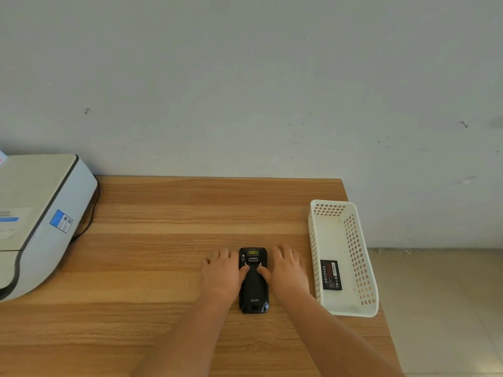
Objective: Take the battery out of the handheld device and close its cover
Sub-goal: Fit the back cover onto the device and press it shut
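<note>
A black handheld device [253,289] lies face down on the wooden table, its back cover in place over the body. My left hand [221,270] rests flat at its left side and my right hand [288,268] at its right side. Both thumbs press on the cover near two small latches at its upper end, while the other fingers lie spread on the table. A black battery [331,275] lies inside the white basket [315,257] to the right, apart from both hands.
A large white printer [40,213] with a dark cable stands at the table's left. The table's right edge runs just past the basket, with tiled floor beyond. A plain wall closes the back edge.
</note>
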`<state>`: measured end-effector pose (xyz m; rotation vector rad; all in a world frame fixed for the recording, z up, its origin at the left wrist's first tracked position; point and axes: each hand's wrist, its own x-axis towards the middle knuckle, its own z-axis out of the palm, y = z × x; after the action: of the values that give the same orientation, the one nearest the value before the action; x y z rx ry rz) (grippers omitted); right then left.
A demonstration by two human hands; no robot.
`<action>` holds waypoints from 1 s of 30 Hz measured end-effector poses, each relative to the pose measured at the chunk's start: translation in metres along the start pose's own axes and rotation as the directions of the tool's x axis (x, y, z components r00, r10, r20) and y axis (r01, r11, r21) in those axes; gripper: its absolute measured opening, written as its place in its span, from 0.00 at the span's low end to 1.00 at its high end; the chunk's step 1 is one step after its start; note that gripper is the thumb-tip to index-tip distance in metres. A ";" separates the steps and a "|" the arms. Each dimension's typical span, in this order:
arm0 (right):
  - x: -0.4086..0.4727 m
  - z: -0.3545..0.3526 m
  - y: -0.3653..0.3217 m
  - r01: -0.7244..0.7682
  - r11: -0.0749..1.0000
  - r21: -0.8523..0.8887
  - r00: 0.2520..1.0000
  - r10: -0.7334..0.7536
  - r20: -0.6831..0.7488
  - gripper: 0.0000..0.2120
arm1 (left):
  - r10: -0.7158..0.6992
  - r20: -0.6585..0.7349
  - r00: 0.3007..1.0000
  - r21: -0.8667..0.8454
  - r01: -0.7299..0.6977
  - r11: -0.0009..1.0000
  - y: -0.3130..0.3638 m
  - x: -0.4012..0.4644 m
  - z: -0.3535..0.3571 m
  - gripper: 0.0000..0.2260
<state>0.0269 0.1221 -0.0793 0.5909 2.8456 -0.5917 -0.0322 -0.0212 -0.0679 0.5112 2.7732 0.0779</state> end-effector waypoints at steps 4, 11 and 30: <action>-0.016 0.007 -0.002 0.151 0.989 -0.001 0.989 -0.151 -0.005 0.21 | 0.195 -0.050 0.979 -0.002 -0.196 0.981 -0.009 -0.015 0.006 0.16; -0.026 0.015 0.002 0.211 0.976 -0.059 0.977 -0.213 -0.016 0.17 | 0.296 -0.026 0.955 0.029 -0.295 0.955 -0.016 -0.023 0.009 0.20; -0.031 0.020 0.013 0.304 0.948 -0.091 0.950 -0.308 -0.041 0.14 | 0.333 -0.074 0.940 -0.032 -0.336 0.941 -0.014 -0.028 0.014 0.15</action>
<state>0.0624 0.1141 -0.0942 0.1516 3.0205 -0.5047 -0.0076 -0.0441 -0.0747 0.9816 2.7122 0.2371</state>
